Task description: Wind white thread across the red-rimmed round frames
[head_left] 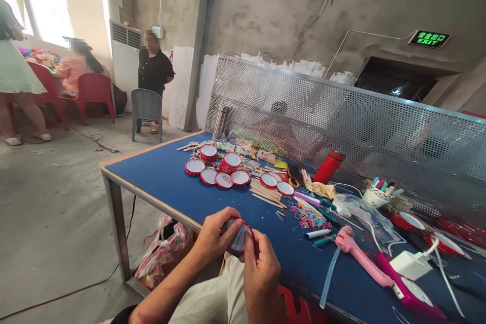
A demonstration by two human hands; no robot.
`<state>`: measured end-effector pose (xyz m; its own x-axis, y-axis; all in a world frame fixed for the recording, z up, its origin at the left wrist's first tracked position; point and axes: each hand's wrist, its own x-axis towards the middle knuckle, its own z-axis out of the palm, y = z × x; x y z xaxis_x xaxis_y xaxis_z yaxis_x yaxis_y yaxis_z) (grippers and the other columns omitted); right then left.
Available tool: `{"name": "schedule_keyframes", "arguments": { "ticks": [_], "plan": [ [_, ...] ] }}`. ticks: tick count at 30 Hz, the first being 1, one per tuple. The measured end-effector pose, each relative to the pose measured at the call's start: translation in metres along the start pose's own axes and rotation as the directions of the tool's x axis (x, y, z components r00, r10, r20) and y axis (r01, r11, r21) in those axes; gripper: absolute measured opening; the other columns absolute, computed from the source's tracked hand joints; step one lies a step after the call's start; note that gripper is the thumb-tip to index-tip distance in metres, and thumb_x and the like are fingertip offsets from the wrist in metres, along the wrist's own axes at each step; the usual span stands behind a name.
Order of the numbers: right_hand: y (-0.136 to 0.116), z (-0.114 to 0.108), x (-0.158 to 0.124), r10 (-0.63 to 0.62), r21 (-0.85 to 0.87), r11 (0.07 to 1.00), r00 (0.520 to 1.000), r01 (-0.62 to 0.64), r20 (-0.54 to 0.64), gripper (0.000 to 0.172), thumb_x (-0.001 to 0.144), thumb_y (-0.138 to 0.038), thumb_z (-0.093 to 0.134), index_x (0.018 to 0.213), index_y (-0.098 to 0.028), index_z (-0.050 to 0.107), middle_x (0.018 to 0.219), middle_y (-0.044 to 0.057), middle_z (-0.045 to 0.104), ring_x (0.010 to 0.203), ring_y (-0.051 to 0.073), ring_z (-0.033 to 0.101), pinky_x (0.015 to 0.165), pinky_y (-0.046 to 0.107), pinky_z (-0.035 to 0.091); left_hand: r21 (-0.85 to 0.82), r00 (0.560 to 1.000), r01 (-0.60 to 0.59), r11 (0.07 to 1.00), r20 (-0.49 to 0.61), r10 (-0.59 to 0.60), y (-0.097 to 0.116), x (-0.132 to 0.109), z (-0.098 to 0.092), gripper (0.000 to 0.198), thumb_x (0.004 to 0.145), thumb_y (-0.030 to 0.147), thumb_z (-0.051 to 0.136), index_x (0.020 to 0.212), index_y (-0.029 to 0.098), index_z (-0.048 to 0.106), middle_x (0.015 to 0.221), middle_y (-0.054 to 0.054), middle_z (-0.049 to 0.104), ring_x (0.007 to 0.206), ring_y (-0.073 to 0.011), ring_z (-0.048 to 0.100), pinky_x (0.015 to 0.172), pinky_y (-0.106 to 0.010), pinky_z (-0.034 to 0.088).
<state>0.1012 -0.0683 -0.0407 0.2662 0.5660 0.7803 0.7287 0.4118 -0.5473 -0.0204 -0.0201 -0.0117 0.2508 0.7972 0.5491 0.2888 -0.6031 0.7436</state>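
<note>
Both of my hands hold one small round red-rimmed drum [240,237] just in front of the near edge of the blue table [167,182]. My left hand [218,233] wraps over its left side and top. My right hand [260,262] pinches its right rim with thumb and fingers. Further out on the table lie several more red-rimmed drums [224,171] with white faces, some stacked, next to thin wooden sticks [266,193] and a heap of coloured rubber bands [309,217].
A pink glue gun [360,255], a white charger [408,265], a red flask [328,166], a steel flask [220,121] and a perforated metal screen [341,121] stand along the table. Bags [163,253] sit under it. People stand and sit by red chairs [93,92] at far left.
</note>
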Motion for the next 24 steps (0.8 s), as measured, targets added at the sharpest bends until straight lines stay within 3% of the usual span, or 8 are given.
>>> {"name": "schedule_keyframes", "arguments": {
  "ticks": [7, 16, 20, 24],
  "plan": [
    [0.002, 0.001, -0.001, -0.047, -0.016, 0.999, 0.999, 0.046, -0.007, 0.024, 0.092, -0.03, 0.047, 0.086, -0.015, 0.065, 0.072, 0.005, 0.068, 0.062, 0.013, 0.065, 0.054, 0.018, 0.049, 0.014, 0.999, 0.026, 1.0, -0.048, -0.025, 0.004, 0.002, 0.002, 0.015, 0.083, 0.027, 0.051, 0.074, 0.017, 0.059, 0.06, 0.003, 0.058, 0.052, -0.01, 0.049, 0.052, -0.018, 0.037],
    [0.0, 0.0, 0.001, -0.076, -0.021, 0.997, 0.997, 0.075, -0.02, 0.023, 0.092, -0.03, 0.047, 0.087, -0.017, 0.065, 0.074, 0.004, 0.068, 0.065, 0.012, 0.065, 0.06, 0.019, 0.049, 0.033, 0.996, 0.083, 0.996, -0.03, -0.082, 0.008, 0.002, 0.003, 0.013, 0.08, 0.028, 0.054, 0.072, 0.018, 0.055, 0.059, 0.004, 0.055, 0.054, -0.0101, 0.048, 0.053, -0.019, 0.036],
    [0.002, 0.0, -0.001, 0.017, 0.014, 1.0, 1.0, -0.017, -0.002, 0.025, 0.091, -0.034, 0.048, 0.085, -0.017, 0.066, 0.071, 0.004, 0.067, 0.062, 0.013, 0.065, 0.055, 0.019, 0.049, -0.084, 0.994, 0.107, 0.991, 0.035, -0.105, 0.001, 0.003, -0.001, 0.018, 0.083, 0.036, 0.052, 0.085, 0.019, 0.055, 0.063, 0.004, 0.056, 0.055, -0.0106, 0.048, 0.052, -0.019, 0.037],
    [0.001, 0.0, -0.002, 0.168, 0.085, 0.982, 0.986, -0.169, 0.016, 0.029, 0.088, -0.04, 0.05, 0.084, -0.016, 0.066, 0.065, 0.002, 0.066, 0.046, 0.011, 0.058, 0.044, 0.018, 0.045, -0.209, 0.99, 0.131, 0.969, 0.087, -0.115, -0.011, 0.002, -0.006, 0.029, 0.09, 0.04, 0.038, 0.104, 0.018, 0.051, 0.075, 0.001, 0.061, 0.06, -0.012, 0.052, 0.055, -0.021, 0.041]
  ]
}}
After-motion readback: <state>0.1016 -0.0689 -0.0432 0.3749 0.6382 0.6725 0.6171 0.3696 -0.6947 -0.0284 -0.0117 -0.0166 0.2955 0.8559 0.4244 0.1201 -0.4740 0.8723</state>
